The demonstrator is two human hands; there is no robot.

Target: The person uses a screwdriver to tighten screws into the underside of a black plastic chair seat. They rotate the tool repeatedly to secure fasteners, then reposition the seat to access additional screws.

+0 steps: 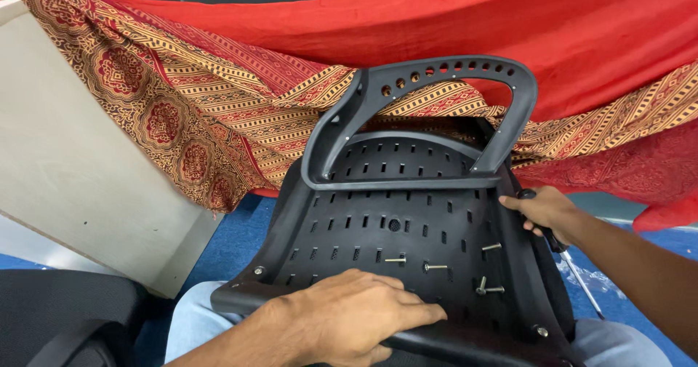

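A black perforated plastic chair back shell [363, 225] lies across my lap, with a grey armrest loop [342, 130] lying on its far end. My left hand [349, 316] rests flat, palm down, on the shell's near edge. My right hand [545, 210] grips a screwdriver [578, 272] at the shell's right rim; the black handle is in the fist and the metal shaft points down to the right. Several loose metal bolts [436, 266] lie on the shell between my hands.
Red and patterned orange cloth [218, 98] drapes over furniture behind the shell. A pale board [73, 163] leans at the left. A black seat cushion [58, 316] sits at the lower left. Blue floor [240, 229] shows beneath.
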